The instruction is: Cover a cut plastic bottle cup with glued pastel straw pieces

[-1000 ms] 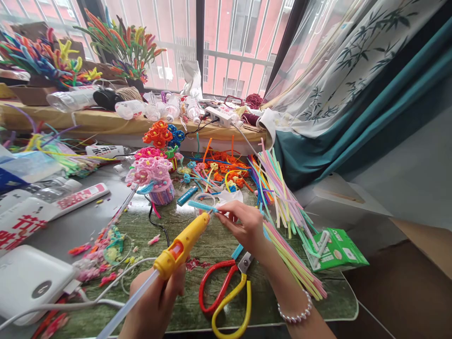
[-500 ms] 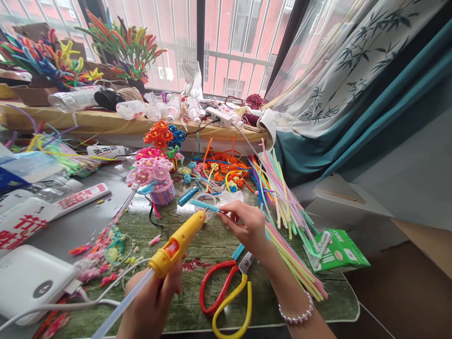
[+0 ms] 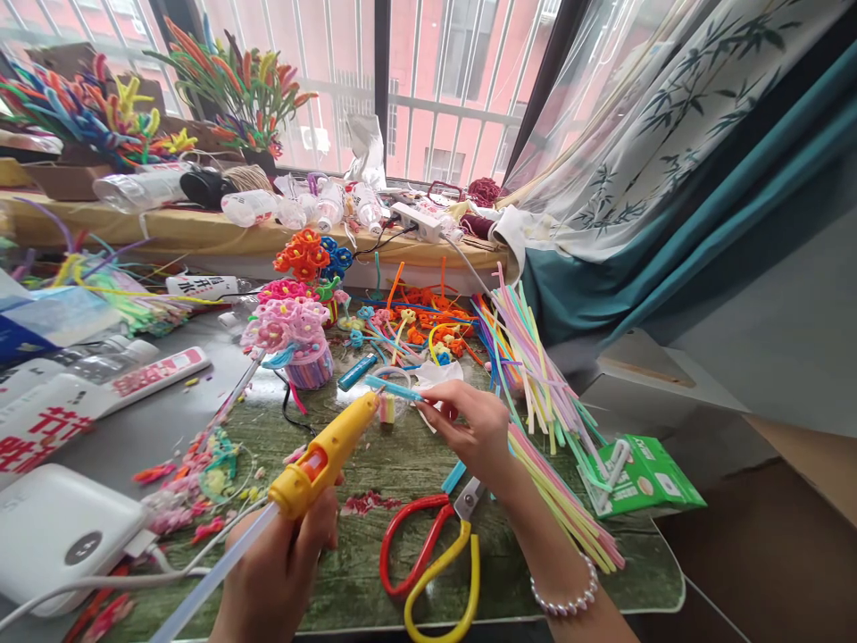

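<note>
My left hand (image 3: 285, 554) is wrapped round a yellow glue gun (image 3: 325, 455), with a long clear glue stick (image 3: 214, 576) coming out of its rear. The gun's nozzle is at a light blue strip (image 3: 395, 389), near its left part. Between thumb and fingertips, my right hand (image 3: 472, 429) pinches the strip's right end. Scissors (image 3: 428, 554) with one red and one yellow handle lie below my right hand, a blue piece (image 3: 453, 477) by their blades. Behind the strip are a teal lighter (image 3: 357, 371) and a white scrap (image 3: 438, 375).
Pipe-cleaner flowers in a striped pot (image 3: 309, 364) stand behind the gun. Bundled pastel pipe cleaners (image 3: 536, 375) and a green packet (image 3: 646, 478) lie to the right. A white power bank (image 3: 67, 536) with a cable is at the left front.
The glue gun has moved slightly left and its nozzle now sits further left along the strip. My right hand and the strip have shifted slightly right.
</note>
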